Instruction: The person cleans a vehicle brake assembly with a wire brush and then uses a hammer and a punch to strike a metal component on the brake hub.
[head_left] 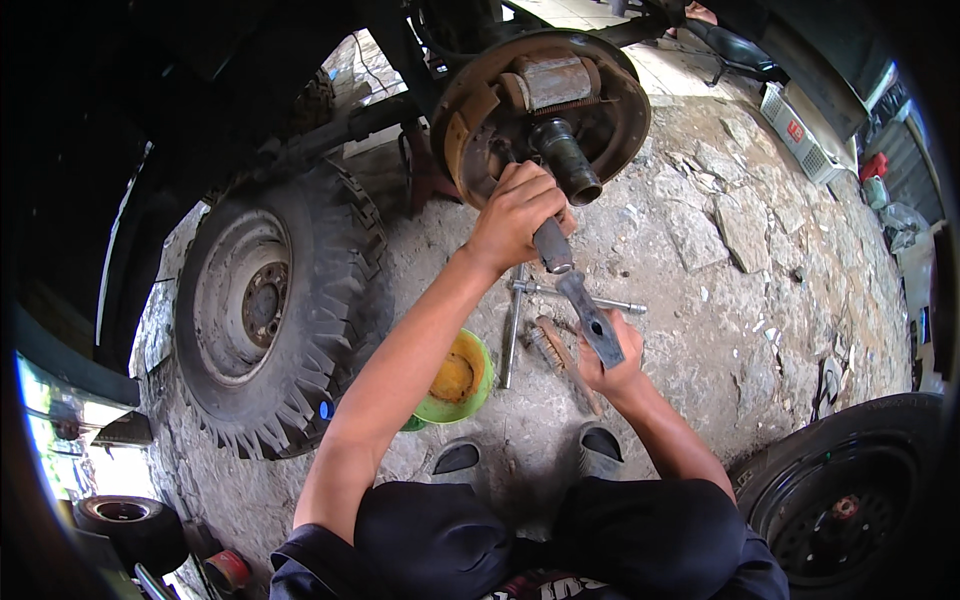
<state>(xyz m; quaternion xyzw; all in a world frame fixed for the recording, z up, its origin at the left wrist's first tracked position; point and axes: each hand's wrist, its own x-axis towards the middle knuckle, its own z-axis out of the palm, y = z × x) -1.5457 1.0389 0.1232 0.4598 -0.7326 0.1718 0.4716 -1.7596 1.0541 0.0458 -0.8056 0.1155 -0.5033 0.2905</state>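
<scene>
My left hand [520,215] is wrapped round the dark handle of a long tool [551,245], probably a screwdriver or chisel. Its far end reaches the rusty drum brake assembly [465,120], and the tip is hidden behind my fingers and the brake parts. A metal axle tube [570,168] sticks out just right of that hand. Lower down, my right hand [612,360] grips a hammer [588,318], whose steel head lies at the butt of the handle; whether they touch I cannot tell. Its handle is mostly hidden by my fingers.
On the stony ground lie a cross lug wrench [513,335] and a wire brush [562,362]. A green bowl [478,395] with brownish contents sits left of them. A big treaded wheel [330,310] stands left; another wheel [780,490] lies lower right. A white crate [798,140] sits far right.
</scene>
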